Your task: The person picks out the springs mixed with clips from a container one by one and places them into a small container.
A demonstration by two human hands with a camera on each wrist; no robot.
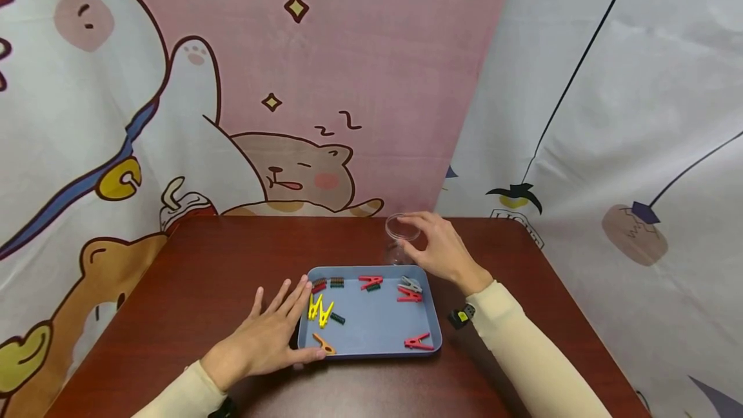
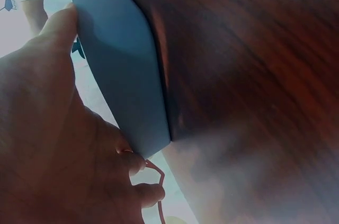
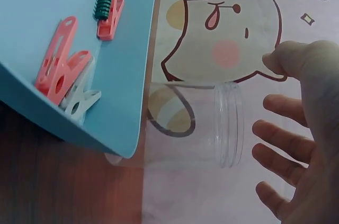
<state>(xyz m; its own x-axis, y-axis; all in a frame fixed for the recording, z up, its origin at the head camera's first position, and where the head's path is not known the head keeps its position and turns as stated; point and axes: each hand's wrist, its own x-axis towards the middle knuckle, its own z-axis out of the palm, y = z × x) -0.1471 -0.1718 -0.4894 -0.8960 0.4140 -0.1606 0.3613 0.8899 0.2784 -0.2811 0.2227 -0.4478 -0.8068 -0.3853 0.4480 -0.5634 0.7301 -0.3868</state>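
The light-looking, clear plastic cylindrical jar [image 3: 185,147] is best gripped mid-body; the right hand [image 1: 439,248] is held wide, the left hand [image 1: 264,340] spread at nine o'clock on the blue rectangular tray [image 1: 377,324].

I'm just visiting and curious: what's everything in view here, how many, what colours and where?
table: one, reddish brown, beneath the tray
tray: one, blue-grey, on the table
red clips: three, red, tray's far middle, far right, near right
yellow clips: two, yellow, tray's left
orange clip: one, orange, tray's near left
grey clip: one, grey, tray's far right
ribbed coils: several, mostly dark, in tray
jar: one, clear, beyond tray
cartoon backdrop: pink and white mainly, behind table
sleeves: two, cream, on both arms
left hand: one, bare, at tray's left
right hand: one, bare, beside jar
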